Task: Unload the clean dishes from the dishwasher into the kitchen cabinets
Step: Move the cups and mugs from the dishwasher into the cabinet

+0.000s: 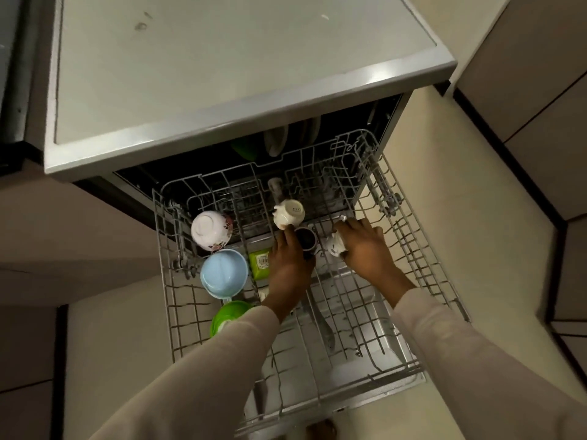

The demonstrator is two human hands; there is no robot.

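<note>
Gripping the dark cup (306,241) with the left hand (290,265); clasping the small patterned cup (335,247) with the right hand (365,249), mostly hiding it. Side by side in the pulled-out rack (413,265), each under its own hand. Just beyond the left hand, nearer it than the right: a tipped white cup (289,214). Further left, in a line: floral bowl (211,230), blue bowl (224,274), green bowl (230,315). Likely next: lifting straight up, clear of the tines.

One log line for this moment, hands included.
upper rack out | left hand grips dark cup | right hand grips patterned cup | white cup racked
</note>
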